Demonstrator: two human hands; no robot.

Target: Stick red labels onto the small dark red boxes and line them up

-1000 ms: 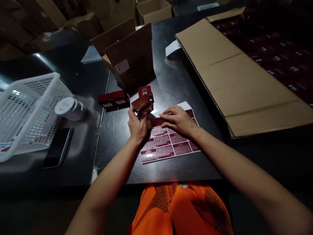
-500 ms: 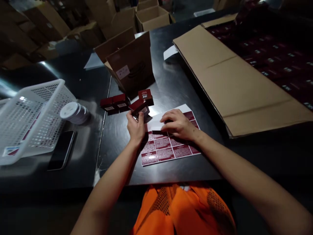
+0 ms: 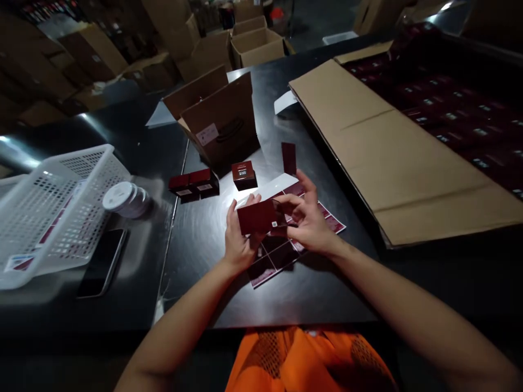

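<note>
Head view: a small dark red box (image 3: 258, 216) is held above the label sheet (image 3: 286, 247), which lies near the front edge of the black table (image 3: 310, 294). The box's long axis runs left to right, between the two hands. The left hand (image 3: 239, 239) is closed around the box's left end from below; the right hand (image 3: 310, 220) pinches its right end with the fingertips, where a small pale label can be made out. Both hands are equally near. Behind them, toward the table's far edge, a single red box (image 3: 244, 175) and a pair of red boxes (image 3: 194, 184) stand before an open cardboard carton (image 3: 220, 122). A white mesh basket (image 3: 49, 207) sits at the left edge.
</note>
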